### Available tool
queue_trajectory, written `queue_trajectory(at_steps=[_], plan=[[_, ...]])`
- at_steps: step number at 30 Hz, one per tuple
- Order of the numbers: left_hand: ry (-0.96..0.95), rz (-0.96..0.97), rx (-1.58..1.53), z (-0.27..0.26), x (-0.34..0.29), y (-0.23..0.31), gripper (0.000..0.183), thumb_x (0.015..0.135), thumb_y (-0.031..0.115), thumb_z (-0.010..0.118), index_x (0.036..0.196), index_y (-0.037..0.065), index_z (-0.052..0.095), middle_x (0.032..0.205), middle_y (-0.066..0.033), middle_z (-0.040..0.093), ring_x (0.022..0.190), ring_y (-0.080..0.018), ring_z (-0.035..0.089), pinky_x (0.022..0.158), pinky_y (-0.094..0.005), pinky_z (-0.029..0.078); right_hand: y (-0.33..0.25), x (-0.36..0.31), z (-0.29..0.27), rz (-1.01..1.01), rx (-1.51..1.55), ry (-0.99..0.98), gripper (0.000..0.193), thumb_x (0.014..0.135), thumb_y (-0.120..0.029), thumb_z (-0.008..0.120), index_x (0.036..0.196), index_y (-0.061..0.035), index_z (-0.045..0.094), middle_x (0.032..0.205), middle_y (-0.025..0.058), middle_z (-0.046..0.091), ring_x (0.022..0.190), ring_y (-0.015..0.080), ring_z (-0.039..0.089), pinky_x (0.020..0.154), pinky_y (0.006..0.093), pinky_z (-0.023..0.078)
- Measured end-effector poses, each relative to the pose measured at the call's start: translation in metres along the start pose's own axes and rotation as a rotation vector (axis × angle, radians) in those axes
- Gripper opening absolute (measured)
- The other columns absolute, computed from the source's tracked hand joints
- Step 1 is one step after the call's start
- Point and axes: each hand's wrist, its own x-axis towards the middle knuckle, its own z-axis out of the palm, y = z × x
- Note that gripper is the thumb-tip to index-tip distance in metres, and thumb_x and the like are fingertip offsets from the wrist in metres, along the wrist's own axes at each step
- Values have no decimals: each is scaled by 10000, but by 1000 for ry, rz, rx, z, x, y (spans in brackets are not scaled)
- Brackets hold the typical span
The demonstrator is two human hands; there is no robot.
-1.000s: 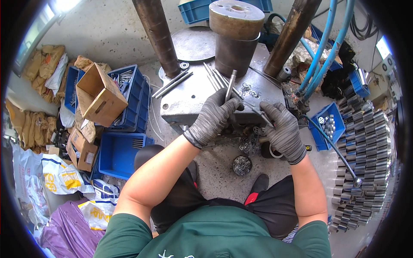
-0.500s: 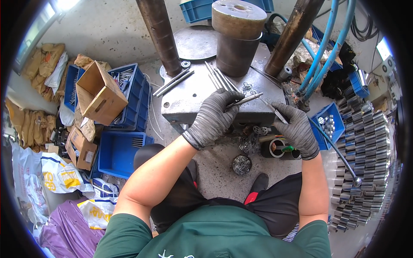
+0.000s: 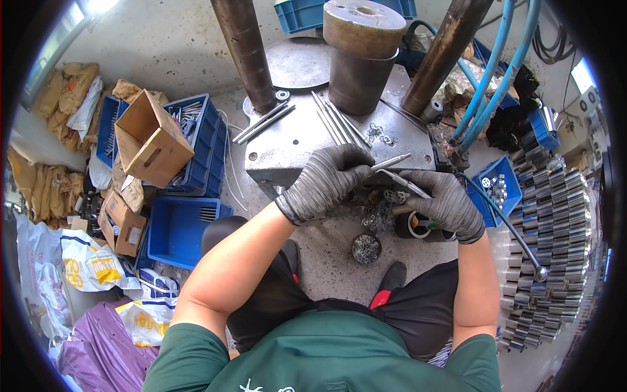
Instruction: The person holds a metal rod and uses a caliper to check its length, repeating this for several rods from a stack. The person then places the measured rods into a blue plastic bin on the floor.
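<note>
In a grey knitted glove, my left hand point(image 3: 328, 184) is closed around a slim metal rod point(image 3: 394, 161), whose stepped end sticks out to the right. My right hand point(image 3: 449, 204), gloved alike, grips a thin metal hand tool point(image 3: 411, 185) with a narrow bent tip. That tip lies close to the rod near my left fingers; whether they touch I cannot tell. Both hands are in front of the near edge of a steel machine table point(image 3: 281, 153). Several similar rods point(image 3: 338, 122) lie on it beyond my left hand, beside small metal rings point(image 3: 379, 134).
Two more rods point(image 3: 264, 124) lie at the table's left. A thick steel cylinder point(image 3: 359, 78) stands between two columns point(image 3: 247, 55). Blue bins point(image 3: 176, 243) and cartons are at left. At right are a bin of rings point(image 3: 498, 189), a long-handled rod point(image 3: 519, 238) and stacked metal tubes point(image 3: 548, 248).
Both hands have come closer together and slightly nearer to me. The tool in my right hand has moved left, its tip now beside the rod in my left hand.
</note>
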Motion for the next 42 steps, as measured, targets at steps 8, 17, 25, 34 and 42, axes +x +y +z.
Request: queue_trajectory(at_steps=[8,17,25,34,42], plan=[[-192,-108,-282,-11,-2,4,524,946,82,647,1462,61,551,1015,-20,625,743,-69,590,684,-228,522,3,-2,-3,204,507,48,503,862,-2,708,1359,25,635,1125,79,696,966,154,693,818,303,605],[-136,106,-309,-1,0,-1,494,1009,286,614,1406,-7,595,1124,-81,706,894,-112,654,814,-261,545,1,3,6,-10,132,-60,570,779,-85,722,1340,-8,660,1064,88,733,984,156,638,940,360,523],[-141,46,-387,2,-3,-2,482,939,205,594,1358,-30,625,1138,-116,721,1009,-151,662,916,-300,540,-11,3,10,16,124,-142,521,800,-101,716,1307,13,666,1082,129,732,987,180,652,938,360,529],[-159,-40,-626,2,0,-6,513,876,103,559,1353,-86,584,1175,-219,716,821,-161,710,669,-236,577,-6,5,14,-25,141,-138,539,809,-81,715,1334,21,648,1159,159,728,1058,193,667,971,357,526],[-166,-256,-1137,5,8,-4,557,919,65,554,1441,-105,458,1232,-313,672,737,-191,716,557,-215,578,19,15,45,-198,-87,97,577,853,-122,747,1392,17,595,1142,116,709,1033,162,651,934,333,536]])
